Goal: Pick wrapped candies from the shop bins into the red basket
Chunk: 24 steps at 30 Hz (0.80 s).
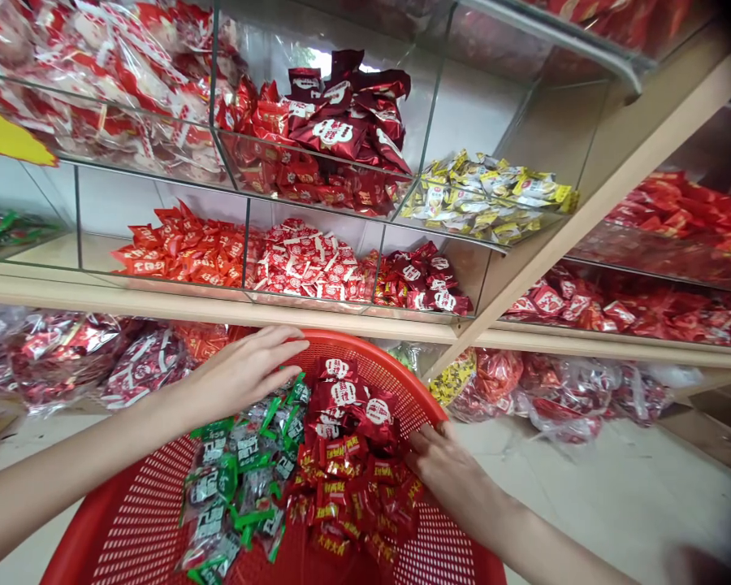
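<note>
A large red plastic basket (444, 528) with holes in its wall holds green-and-clear wrapped packets (244, 471) on the left. Dark red packets with white labels (344, 394) lie at its back, and red packets with yellow lettering (341, 504) fill the right part. My left hand (253, 366) hovers over the basket's back left, above the green packets, fingers stretched out and nothing in them. At the right inner side my right hand (435, 459) reaches in beside the red packets, its fingers bent and its fingertips partly hidden.
Behind the basket, clear shelf bins hold red packets (188, 244), dark red packets (335, 130) and yellow-white packets (487, 191). A wooden shelf edge (365, 321) runs just past the basket rim. Plastic bags of sweets (67, 357) lie beneath it, above the tiled floor (585, 504).
</note>
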### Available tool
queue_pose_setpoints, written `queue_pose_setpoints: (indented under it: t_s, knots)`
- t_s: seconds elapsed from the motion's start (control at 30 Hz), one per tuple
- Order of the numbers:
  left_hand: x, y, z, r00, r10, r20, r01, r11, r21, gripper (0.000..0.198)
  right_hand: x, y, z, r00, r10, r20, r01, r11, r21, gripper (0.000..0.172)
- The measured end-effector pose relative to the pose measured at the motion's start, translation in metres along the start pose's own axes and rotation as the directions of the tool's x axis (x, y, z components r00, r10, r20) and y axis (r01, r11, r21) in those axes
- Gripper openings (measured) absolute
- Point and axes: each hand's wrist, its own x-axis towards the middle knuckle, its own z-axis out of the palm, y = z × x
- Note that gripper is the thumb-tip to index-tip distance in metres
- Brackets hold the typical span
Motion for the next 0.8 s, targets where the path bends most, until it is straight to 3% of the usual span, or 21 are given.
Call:
queue_pose_setpoints:
  t_s: [0.23,0.57,0.8]
  knots:
    - [-0.005,-0.014,0.002,0.998,-0.054,0.018,0.054,0.999,-0.005,0.042,0.003,-0.002,0.017,0.999,0.012,-0.041,-0.016,0.995,-0.097,0.014]
    - [-0.009,-0.015,0.002,0.997,-0.068,0.042,0.069,0.997,-0.023,0.042,0.002,-0.005,0.049,0.972,-0.065,-0.226,-0.007,0.952,-0.306,0.009]
    - [-0.009,-0.015,0.002,0.997,-0.056,0.051,0.057,0.998,-0.006,0.043,0.002,-0.002,0.057,0.919,-0.084,-0.385,-0.049,0.945,-0.324,0.007]
